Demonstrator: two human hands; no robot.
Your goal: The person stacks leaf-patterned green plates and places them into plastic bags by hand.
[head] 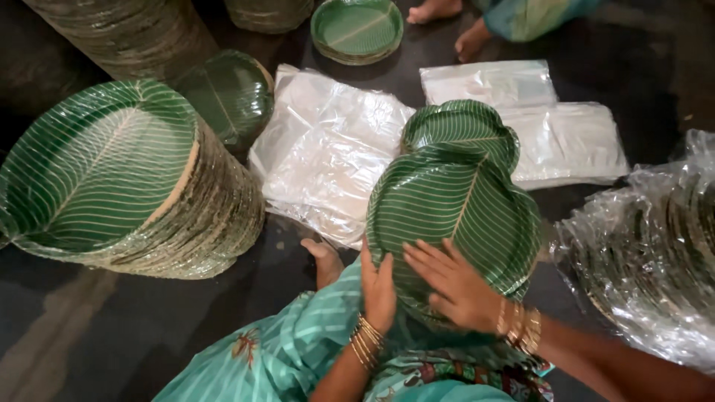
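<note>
my left hand (pixel 378 286) lies flat against the near left edge of a stack of green leaf-print plates (pixel 454 216), fingers pointing up and away from me. my right hand (pixel 454 286) rests palm down on the near face of the top plate, fingers spread and pointing left. both hands are open, pressed on the stack rather than clamped round it, and they sit just beside each other without touching. the stack stands over my lap, above my teal patterned cloth (pixel 298 350), tilted so its face looks up at me. its long axis runs from my hands away and slightly to the right, along the pale midrib line, with the scalloped far end pointing toward the clear plastic bags (pixel 328 149) on the dark floor (pixel 112 335). a second pile of bags (pixel 566 138) lies to the right of it. to my left a tall leaning stack of plates (pixel 126 179) lies on its side, and to my right are plates wrapped in plastic (pixel 648 260). another person's bare feet (pixel 454 26) show at the top.
</note>
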